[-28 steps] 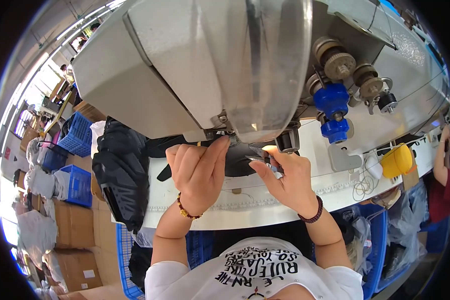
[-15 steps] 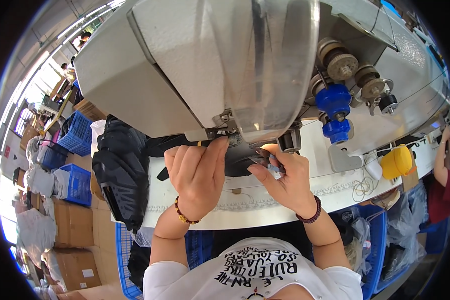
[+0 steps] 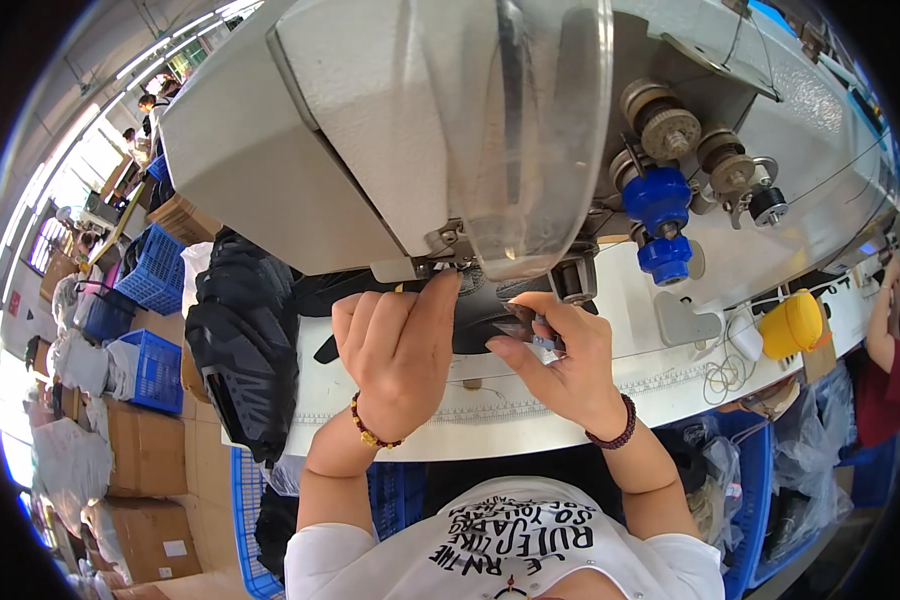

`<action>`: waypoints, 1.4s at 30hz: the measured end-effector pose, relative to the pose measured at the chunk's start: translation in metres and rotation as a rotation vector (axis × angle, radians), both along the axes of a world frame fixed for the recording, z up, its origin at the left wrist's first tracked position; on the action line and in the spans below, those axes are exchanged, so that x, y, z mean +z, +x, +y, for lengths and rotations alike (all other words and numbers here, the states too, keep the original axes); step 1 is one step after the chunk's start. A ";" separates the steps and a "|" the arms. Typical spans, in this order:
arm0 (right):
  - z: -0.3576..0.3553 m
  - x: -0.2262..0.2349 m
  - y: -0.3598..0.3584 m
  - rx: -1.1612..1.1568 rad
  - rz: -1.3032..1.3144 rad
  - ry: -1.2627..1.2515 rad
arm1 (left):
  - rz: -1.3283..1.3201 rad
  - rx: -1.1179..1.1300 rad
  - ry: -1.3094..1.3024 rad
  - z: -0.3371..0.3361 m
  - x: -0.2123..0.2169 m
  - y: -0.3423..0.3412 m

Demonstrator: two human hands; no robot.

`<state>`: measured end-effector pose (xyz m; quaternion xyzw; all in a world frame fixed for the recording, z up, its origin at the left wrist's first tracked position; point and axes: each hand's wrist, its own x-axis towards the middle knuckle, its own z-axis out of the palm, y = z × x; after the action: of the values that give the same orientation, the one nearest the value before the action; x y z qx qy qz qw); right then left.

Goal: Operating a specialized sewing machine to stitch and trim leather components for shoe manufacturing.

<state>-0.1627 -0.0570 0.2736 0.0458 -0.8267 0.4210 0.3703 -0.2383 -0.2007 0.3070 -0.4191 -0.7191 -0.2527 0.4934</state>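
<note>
Under the head of a large pale sewing machine (image 3: 360,130), black fabric (image 3: 480,325) lies on the white table. My left hand (image 3: 395,345) is closed, thumb and forefinger pinched together right beside the needle area; what sits between the fingertips is hidden. To its right, my right hand (image 3: 570,365) holds a small pair of thread snips (image 3: 520,325), with metal blades pointing left over the fabric and a grey-blue handle partly behind the fingers. The machine's clear plastic guard (image 3: 525,150) hangs just above both hands.
A pile of black garment pieces (image 3: 240,340) lies at the table's left end. Blue thread tension knobs (image 3: 657,200) stick out at the right, near a yellow container (image 3: 792,322). Blue crates (image 3: 153,370) and cardboard boxes (image 3: 145,450) stand on the left floor; a person's arm (image 3: 882,315) shows far right.
My right hand, with the snips, has shifted slightly left toward the left hand. My left hand stays pinched by the needle area. The machine appears slightly shifted as the view moves.
</note>
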 end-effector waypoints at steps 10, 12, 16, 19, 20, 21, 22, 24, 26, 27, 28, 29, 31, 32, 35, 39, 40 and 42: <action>-0.014 -0.005 -0.021 0.031 0.197 -0.361 | 0.094 -0.039 0.118 0.015 -0.005 -0.011; -0.015 -0.007 -0.024 0.029 0.204 -0.332 | 0.102 -0.051 0.116 0.015 -0.006 -0.012; -0.019 -0.013 -0.030 0.035 0.193 -0.408 | 0.122 -0.079 0.134 0.017 -0.008 -0.015; -0.025 -0.013 -0.033 0.047 0.189 -0.455 | 0.099 -0.074 0.127 0.015 -0.010 -0.015; -0.027 -0.013 -0.034 0.043 0.181 -0.467 | 0.102 -0.076 0.133 0.014 -0.010 -0.015; -0.028 -0.013 -0.035 0.041 0.181 -0.466 | 0.104 -0.082 0.141 0.015 -0.011 -0.015; -0.029 -0.013 -0.036 0.044 0.160 -0.497 | 0.103 -0.083 0.142 0.015 -0.011 -0.015; -0.032 -0.012 -0.040 0.046 0.139 -0.528 | 0.083 -0.073 0.130 0.015 -0.010 -0.013; -0.035 -0.014 -0.046 0.077 0.211 -0.625 | 0.039 -0.048 0.127 0.016 -0.009 -0.008; -0.036 -0.014 -0.048 0.077 0.211 -0.625 | -0.003 -0.019 0.123 0.015 -0.009 -0.006; -0.036 -0.015 -0.051 0.086 0.229 -0.661 | -0.004 -0.019 0.122 0.016 -0.009 -0.008; -0.036 -0.015 -0.052 0.094 0.248 -0.697 | 0.049 -0.049 0.143 0.017 -0.010 -0.012; -0.035 -0.014 -0.050 0.071 0.246 -0.678 | 0.101 -0.078 0.164 0.018 -0.013 -0.013; -0.034 -0.013 -0.049 0.046 0.246 -0.659 | 0.070 -0.066 0.152 0.018 -0.014 -0.012; -0.024 -0.013 -0.030 0.001 0.167 -0.361 | 0.067 -0.024 0.004 0.007 -0.020 0.000; 0.001 -0.017 0.002 0.265 0.165 0.028 | -0.039 -0.295 -0.428 -0.012 -0.029 0.002; 0.005 -0.015 0.007 0.269 0.158 0.027 | -0.113 -0.314 -0.422 -0.014 -0.026 0.003; 0.010 -0.013 0.013 0.329 0.084 0.044 | -0.227 -0.381 -0.413 -0.018 -0.025 -0.003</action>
<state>-0.1495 -0.0474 0.2608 0.2061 -0.8009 0.4557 0.3294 -0.2410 -0.2185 0.2818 -0.6068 -0.7143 -0.2345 0.2580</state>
